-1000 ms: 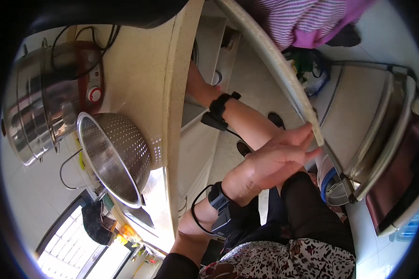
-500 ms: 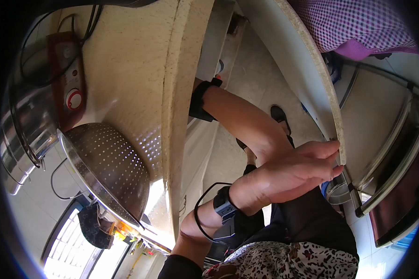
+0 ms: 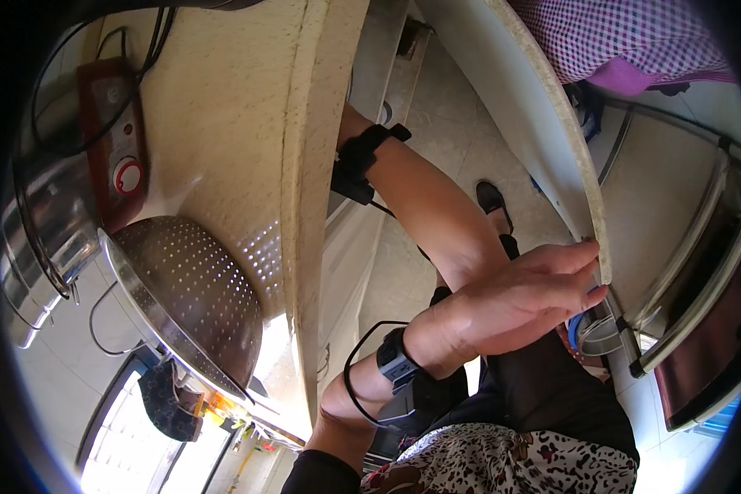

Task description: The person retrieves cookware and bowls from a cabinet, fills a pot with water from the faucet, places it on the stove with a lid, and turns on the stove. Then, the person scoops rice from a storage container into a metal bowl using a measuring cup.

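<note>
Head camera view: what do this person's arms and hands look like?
The left arm has a black sleeve near the elbow and a dark wristband with a black cable loop. The left hand is bare. The right forearm wears a black strap with a boxy attachment; the right hand is hidden.

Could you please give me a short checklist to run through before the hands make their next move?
1. Cabinet door open: ok.
2. Left hand at the door's edge: ok.
3. Right hand's hold: cannot tell; the counter hides it.
4. Colander clear of the left hand: ok.
5. Left wristband clear of the door: ok.
6. Shoe clear of the door's swing: cannot tell.
</note>
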